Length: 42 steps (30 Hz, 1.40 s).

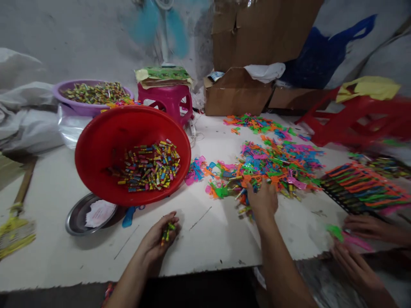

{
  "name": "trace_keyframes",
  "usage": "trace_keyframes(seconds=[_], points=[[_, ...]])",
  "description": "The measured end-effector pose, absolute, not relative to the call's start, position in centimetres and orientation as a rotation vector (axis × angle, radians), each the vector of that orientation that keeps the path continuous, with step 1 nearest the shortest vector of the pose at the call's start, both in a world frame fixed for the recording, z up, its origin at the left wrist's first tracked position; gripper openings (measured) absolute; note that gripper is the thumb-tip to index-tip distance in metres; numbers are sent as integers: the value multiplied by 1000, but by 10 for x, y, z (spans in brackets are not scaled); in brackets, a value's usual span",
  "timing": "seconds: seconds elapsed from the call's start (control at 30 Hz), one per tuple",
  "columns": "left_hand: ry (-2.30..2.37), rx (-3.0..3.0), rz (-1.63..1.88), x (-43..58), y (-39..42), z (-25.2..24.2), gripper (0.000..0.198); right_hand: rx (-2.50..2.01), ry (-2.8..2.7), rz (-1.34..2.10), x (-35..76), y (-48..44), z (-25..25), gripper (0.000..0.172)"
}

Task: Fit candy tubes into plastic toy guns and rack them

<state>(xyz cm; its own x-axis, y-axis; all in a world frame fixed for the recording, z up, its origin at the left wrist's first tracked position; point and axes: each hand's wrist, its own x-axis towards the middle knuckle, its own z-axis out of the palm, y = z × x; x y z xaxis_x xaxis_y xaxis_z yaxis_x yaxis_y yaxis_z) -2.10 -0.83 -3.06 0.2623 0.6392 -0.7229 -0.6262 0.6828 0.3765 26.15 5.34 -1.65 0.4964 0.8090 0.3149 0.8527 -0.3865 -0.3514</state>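
Note:
My left hand (156,239) is palm up over the front of the table, its fingers curled round several small yellow and green wrapped tubes (167,233). Left of the middle, a tilted red basin (96,171) contains many similar tubes (156,167). My right hand (263,203) reaches down into a heap of bright plastic toy guns (282,156). Its fingers bend onto an orange toy gun (257,179) at the near edge; the fingertips are partly hidden. Some toy guns near this hand have tubes fitted in them. A blue toy gun (129,217) rests beside the basin.
A co-worker's hands (356,252) handle green and pink toy guns at right, near a rack of lined-up pieces (366,186). A metal bowl (72,222) with paper stands by the basin. Behind are a purple basin (61,94), a pink stool (167,100) and cardboard boxes (236,96).

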Motion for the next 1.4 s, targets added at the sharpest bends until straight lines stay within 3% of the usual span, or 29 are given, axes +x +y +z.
trace_keyframes(seconds=[0.07,0.23,0.37,0.5,0.6,0.7,1.4], points=[[877,-115,855,-22,-6,-31,13,-2172,-1669,-227,259,60,-26,37],[893,-22,841,-14,-9,-30,16,-1828,-2125,-42,221,64,-57,24],[958,246,856,-13,-15,-32,31,-1665,-1851,166,211,57,-50,13],[1124,622,857,-1,-19,-20,43,-1452,-1481,749,193,37,-27,29],[1193,932,914,8,-20,-6,41,-1293,-1314,1099,172,20,-16,29],[1232,1153,960,9,-22,3,33,-1226,-1178,1216,156,7,-12,28],[1158,1052,863,3,-26,3,41,-1208,-1237,1128,141,-12,-17,25]])
